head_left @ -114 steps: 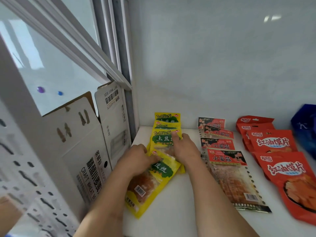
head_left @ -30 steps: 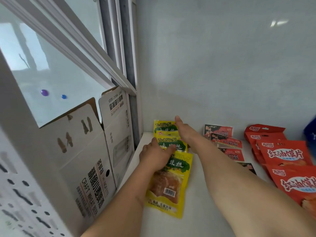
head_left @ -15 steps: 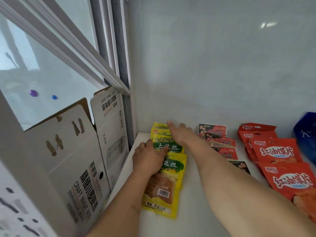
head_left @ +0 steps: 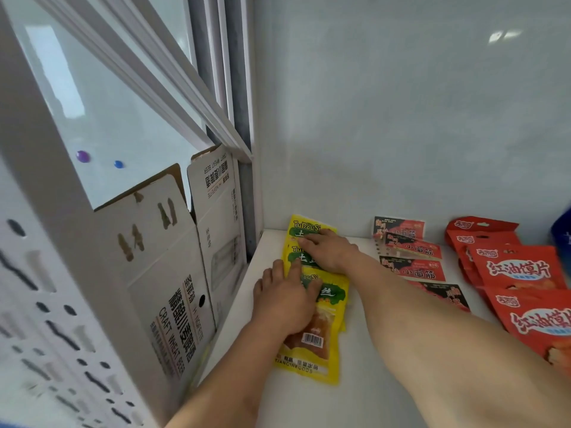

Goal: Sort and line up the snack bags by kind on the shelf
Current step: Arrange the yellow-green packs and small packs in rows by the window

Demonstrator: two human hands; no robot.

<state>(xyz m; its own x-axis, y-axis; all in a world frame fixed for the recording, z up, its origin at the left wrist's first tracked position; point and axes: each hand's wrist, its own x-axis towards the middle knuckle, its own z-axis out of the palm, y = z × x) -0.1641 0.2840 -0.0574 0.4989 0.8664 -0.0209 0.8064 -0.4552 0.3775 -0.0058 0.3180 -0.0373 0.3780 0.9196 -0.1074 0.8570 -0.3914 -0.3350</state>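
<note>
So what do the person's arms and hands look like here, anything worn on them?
Both forearms are bare as far as the frame shows: no sleeves in view. The left hand and right hand wear no gloves, and no rings, watch or bracelet show on the visible fingers and wrists. No markings are visible on either arm.

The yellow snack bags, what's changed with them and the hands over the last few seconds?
The front yellow bag, askew earlier, now lies in line. The right hand moved back to press the rear yellow bags; the left hand lies flat on the front one. Black-and-red bags and red bags stayed put.
</note>
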